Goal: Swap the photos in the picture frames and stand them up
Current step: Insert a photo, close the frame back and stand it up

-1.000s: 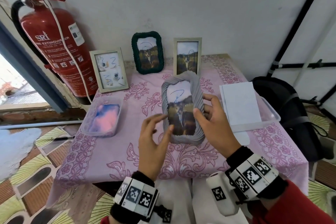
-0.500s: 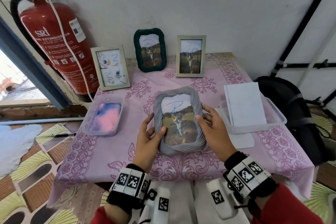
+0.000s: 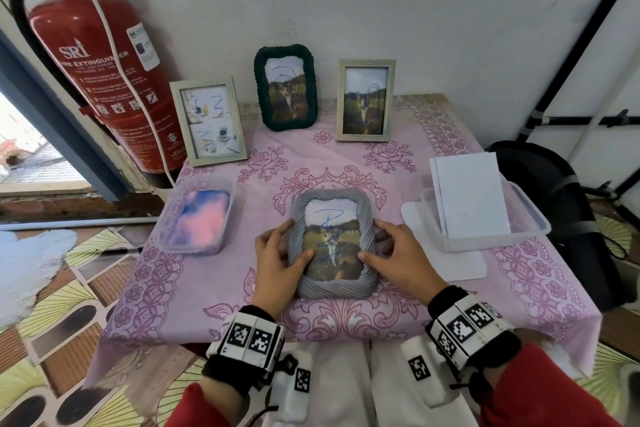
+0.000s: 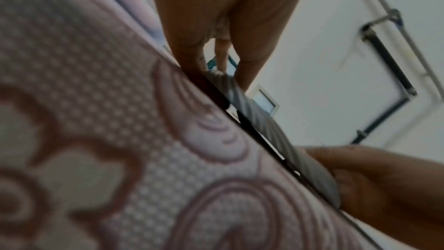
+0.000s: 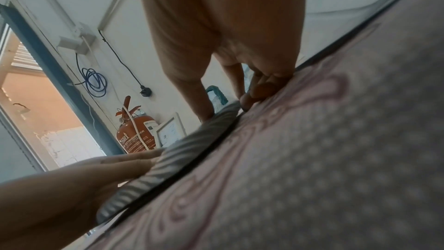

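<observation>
The grey frame (image 3: 332, 243) lies face up near the front edge of the bench (image 3: 221, 274), with both hands gripping it. The left hand (image 3: 277, 267) clasps its left side, thumb curled over the front and fingers along the edge. The right hand (image 3: 398, 260) clasps the right side likewise, its fingers seemingly tucked under the rim, though the wrist view is blurred. Both wrists sit low over the cloth.
</observation>
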A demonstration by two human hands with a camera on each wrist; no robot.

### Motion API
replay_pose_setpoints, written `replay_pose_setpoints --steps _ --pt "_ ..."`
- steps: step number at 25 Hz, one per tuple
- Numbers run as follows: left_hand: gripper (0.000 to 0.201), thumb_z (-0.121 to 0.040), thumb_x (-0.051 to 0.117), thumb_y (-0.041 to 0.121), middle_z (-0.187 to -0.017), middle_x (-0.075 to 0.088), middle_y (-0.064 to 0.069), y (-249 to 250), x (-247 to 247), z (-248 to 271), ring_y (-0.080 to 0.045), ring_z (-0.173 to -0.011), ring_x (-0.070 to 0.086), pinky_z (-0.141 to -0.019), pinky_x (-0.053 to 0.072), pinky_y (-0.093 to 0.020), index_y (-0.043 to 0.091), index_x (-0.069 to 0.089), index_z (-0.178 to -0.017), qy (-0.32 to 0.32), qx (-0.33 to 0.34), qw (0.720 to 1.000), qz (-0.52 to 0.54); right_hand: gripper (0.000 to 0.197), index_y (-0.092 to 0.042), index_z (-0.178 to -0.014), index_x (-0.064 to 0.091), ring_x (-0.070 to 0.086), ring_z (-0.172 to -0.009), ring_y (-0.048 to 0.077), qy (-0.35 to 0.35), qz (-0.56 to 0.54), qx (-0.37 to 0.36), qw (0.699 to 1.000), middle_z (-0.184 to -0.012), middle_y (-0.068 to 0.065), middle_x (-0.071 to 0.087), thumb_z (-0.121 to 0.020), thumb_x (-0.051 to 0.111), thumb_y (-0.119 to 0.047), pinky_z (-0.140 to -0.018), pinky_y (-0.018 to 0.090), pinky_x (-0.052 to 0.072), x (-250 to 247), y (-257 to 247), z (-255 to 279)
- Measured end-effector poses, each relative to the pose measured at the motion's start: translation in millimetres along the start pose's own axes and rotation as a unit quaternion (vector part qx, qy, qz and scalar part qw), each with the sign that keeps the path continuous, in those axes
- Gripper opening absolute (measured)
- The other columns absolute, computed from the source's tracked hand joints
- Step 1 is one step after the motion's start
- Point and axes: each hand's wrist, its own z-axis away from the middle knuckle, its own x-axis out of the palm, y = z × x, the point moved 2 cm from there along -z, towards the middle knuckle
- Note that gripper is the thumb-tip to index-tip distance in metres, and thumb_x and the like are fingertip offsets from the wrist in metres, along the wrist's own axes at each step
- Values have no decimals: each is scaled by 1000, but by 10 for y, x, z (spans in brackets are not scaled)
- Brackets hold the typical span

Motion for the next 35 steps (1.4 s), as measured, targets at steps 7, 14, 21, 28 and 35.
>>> replay_pose_setpoints --steps 7,14,21,28,35 --pt "56 -75 74 34 -116 46 7 -11 16 4 -18 -115 33 -96 26 -29 27 54 -127 31 0 983 -179 61 -15 -133 47 47 -83 9 -4 20 -8 1000 -104 4 38 -78 73 -17 -79 -2 37 -32 30 34" --pt "57 -72 76 39 -120 49 6 4 -43 30 -19 -118 32 -101 27 -36 29 56 -125 24 -6 983 -183 55 -15 -130 52 46 -113 18 4 -5 -43 999 -115 5 46 -79 73 -18 -96 29 44 -18 78 103" --pt "36 -83 68 15 -119 57 -3 192 -334 -85 -13 -104 56 -87 50 -29 18 60 -118 22 25 998 -59 43 -19 -124 58 43 -122 14 60 71 -98 991 -129 -2 51 -83 68 -21 -106 34 31 76 126 156" --pt "27 -84 64 7 -111 66 -5 411 -1209 -598 -14 -93 60 -80 44 -19 11 64 -110 107 55 977 -178 41 -25 -125 55 40 -124 12 65 109 -96 987 -132 -7 50 -85 65 -26 -93 20 20 108 156 153" --pt "52 -79 73 16 -127 53 -16 165 -1458 -944 -29 -114 53 -99 43 -36 12 56 -127 -105 -54 906 -407 41 -27 -126 54 39 -126 12 58 115 -89 988 -133 -8 49 -86 63 -29 -96 24 22 102 176 150"
